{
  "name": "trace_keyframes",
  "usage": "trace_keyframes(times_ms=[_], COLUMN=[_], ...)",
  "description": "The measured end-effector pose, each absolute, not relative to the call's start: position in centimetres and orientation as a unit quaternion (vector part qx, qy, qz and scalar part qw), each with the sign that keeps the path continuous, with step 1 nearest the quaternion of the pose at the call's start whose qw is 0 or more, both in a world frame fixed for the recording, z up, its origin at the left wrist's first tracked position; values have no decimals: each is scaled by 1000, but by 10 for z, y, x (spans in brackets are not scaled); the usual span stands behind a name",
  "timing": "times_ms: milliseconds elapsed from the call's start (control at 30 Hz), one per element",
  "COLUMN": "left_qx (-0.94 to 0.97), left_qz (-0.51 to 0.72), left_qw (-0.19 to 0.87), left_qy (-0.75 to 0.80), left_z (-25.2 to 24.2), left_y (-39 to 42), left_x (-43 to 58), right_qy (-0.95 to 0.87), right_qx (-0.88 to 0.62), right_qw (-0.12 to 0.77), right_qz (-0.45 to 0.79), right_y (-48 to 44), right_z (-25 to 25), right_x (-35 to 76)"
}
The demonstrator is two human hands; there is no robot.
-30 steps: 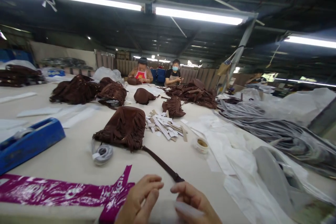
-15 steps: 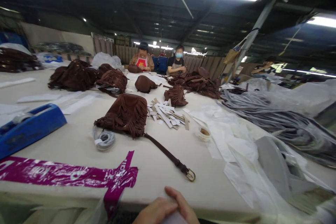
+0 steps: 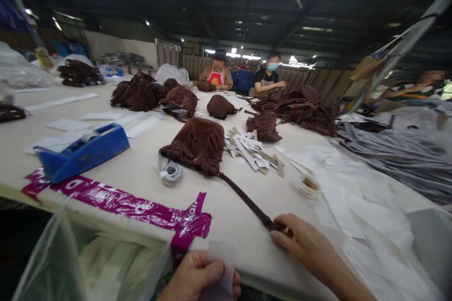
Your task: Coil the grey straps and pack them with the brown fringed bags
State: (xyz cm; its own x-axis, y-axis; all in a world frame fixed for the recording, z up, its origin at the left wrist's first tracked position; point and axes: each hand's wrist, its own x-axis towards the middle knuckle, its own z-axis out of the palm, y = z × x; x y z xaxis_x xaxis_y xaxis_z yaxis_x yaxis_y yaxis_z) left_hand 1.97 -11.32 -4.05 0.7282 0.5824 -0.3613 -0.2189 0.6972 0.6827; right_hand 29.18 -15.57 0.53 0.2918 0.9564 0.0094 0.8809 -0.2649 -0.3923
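My right hand (image 3: 300, 240) is closed round the buckle end of a dark brown strap (image 3: 245, 197), its fingers covering the buckle. The strap runs back to a brown fringed bag (image 3: 194, 143) lying on the table. At the near edge, my left hand (image 3: 197, 275) pinches a piece of thin, whitish, see-through paper (image 3: 222, 263) between thumb and fingers. Beside the bag lies a coil of grey cord (image 3: 171, 174). Purple printed tape (image 3: 123, 202) is stuck along the table edge, left of my left hand.
A blue tape dispenser (image 3: 84, 150) stands at the left. Paper strips (image 3: 252, 150), a tape roll (image 3: 309, 186) and white sheets (image 3: 339, 197) lie right of the bag. Brown bags (image 3: 136, 91) are piled further back, where two people sit. A plastic bag (image 3: 67, 254) hangs at the lower left.
My hands were together at the table edge; they have parted. The right has reached out and taken hold of the strap's buckle end. The view has swung left.
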Motion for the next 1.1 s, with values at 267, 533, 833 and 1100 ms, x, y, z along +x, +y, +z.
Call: trace_keyframes(times_ms=[267,533,833,1100], left_qx=[316,436,500,502], left_qz=[296,298,303,303], left_qw=[840,776,728,728], left_qy=[327,344,358,356], left_z=[-46,-38,-55,-53], left_y=[-110,-116,-115,-118], left_x=[8,-4,-5,-6], right_qy=[-543,-328,-278,-261], right_qx=[-653,-428,-408,-402], right_qw=[255,443,467,519], right_qz=[463,716,734,707], right_y=[-134,-139,-150,-151], right_z=[17,-7,4,-9], right_x=[238,195,185,182])
